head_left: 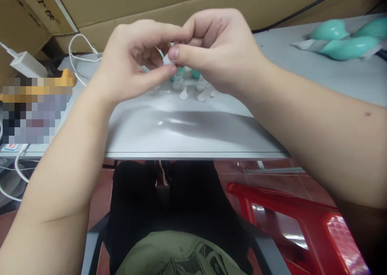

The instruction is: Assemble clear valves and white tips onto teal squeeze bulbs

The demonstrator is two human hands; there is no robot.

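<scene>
Above the back of the table, my left hand (137,57) and my right hand (216,41) meet, their fingertips almost touching. Pinched between both thumbs and fingers is a small white piece (167,60); most of it is covered, so its kind is unclear. Below and behind the hands stand small clear plastic pieces (177,83) with teal parts, partly hidden by my fingers. Flat white drop-shaped pieces (183,94) lie in front of them on the grey table (136,134), with a small round white bit (212,94) beside them.
Shiny teal rounded objects (350,47) with whitish wrapping ends lie at the back right. On the left are a white adapter (28,64), white cables (70,51) and an orange object (69,77). Cardboard (157,5) walls the back. A red plastic stool (281,210) stands below right.
</scene>
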